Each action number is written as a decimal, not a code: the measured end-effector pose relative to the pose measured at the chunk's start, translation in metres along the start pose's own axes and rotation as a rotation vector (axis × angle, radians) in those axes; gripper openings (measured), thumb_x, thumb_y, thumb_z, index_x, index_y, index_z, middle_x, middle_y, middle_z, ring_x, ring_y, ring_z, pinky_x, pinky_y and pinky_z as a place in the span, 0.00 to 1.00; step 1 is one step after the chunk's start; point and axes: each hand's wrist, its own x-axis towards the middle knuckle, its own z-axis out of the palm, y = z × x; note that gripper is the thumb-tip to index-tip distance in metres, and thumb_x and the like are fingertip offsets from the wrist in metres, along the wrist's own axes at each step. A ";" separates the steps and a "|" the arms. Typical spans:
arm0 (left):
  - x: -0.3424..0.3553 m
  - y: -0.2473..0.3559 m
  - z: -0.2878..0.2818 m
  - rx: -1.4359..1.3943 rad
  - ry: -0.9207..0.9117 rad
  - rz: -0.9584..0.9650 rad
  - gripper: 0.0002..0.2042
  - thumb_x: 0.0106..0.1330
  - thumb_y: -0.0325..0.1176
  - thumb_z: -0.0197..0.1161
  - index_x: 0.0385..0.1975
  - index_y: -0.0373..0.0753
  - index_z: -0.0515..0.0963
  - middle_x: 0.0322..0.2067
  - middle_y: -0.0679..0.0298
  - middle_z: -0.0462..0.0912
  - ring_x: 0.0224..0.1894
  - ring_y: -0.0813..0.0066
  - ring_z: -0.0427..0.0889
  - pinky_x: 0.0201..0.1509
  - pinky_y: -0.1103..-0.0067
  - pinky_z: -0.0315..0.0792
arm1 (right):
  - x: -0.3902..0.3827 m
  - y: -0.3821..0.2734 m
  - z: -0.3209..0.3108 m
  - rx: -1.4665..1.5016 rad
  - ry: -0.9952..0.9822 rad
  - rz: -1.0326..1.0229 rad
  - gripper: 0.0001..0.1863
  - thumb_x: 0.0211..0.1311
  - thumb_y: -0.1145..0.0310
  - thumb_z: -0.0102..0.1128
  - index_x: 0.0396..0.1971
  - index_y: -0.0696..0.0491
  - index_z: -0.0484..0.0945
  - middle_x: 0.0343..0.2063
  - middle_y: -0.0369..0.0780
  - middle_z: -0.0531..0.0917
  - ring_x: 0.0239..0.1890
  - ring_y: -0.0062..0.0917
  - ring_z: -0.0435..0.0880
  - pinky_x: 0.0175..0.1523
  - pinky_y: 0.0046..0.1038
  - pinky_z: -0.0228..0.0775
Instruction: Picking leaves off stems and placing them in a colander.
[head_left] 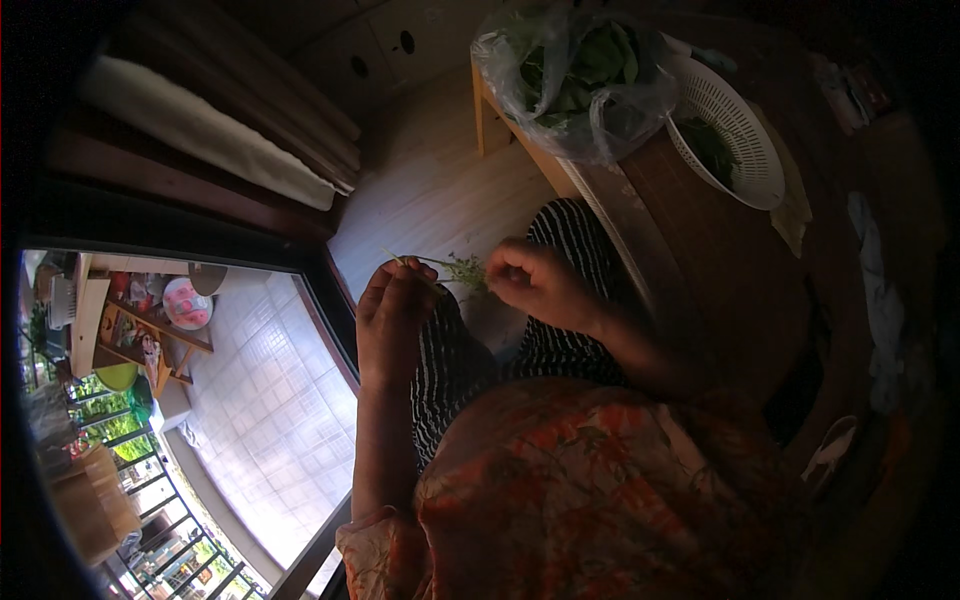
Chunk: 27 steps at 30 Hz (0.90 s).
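A thin green sprig point(462, 270) with small leafy or budding tips stretches between my two hands, above my lap. My left hand point(393, 295) pinches its stem, and pale stem ends stick out by the fingertips. The fingers of my right hand point(545, 286) are curled closed at the leafy end; exactly what they pinch is partly hidden. To the right, a clear plastic bag point(610, 130) full of green leaves rests on a wooden table point(665, 215). Beside it lies a white perforated basket point(755, 150) with some greens point(708, 148) inside.
My knees in striped trousers point(455, 375) sit close to the table edge. On the left, a dark door frame point(335, 300) borders a bright tiled balcony point(265, 390) with a railing and a wooden stand point(180, 350). Curtains point(230, 130) hang at the upper left.
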 end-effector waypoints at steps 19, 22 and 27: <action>0.011 -0.014 -0.018 -0.207 -0.068 -0.033 0.11 0.73 0.33 0.53 0.46 0.34 0.76 0.45 0.59 0.80 0.42 0.76 0.79 0.46 0.82 0.70 | -0.010 -0.011 0.009 -0.016 -0.021 -0.143 0.05 0.59 0.77 0.59 0.34 0.57 0.73 0.32 0.38 0.77 0.34 0.22 0.77 0.40 0.26 0.70; -0.005 -0.012 0.003 0.090 -0.054 -0.008 0.14 0.74 0.36 0.52 0.49 0.33 0.74 0.35 0.62 0.81 0.32 0.80 0.76 0.38 0.85 0.68 | -0.002 0.000 0.010 0.208 -0.022 -0.229 0.04 0.61 0.77 0.58 0.35 0.56 0.73 0.37 0.37 0.76 0.37 0.19 0.76 0.40 0.23 0.70; -0.007 -0.023 0.006 0.065 -0.153 -0.100 0.16 0.75 0.37 0.49 0.53 0.33 0.73 0.45 0.60 0.81 0.42 0.73 0.82 0.47 0.79 0.74 | 0.007 -0.010 0.013 0.453 -0.047 -0.168 0.04 0.65 0.75 0.56 0.38 0.56 0.73 0.39 0.36 0.75 0.41 0.17 0.75 0.45 0.22 0.71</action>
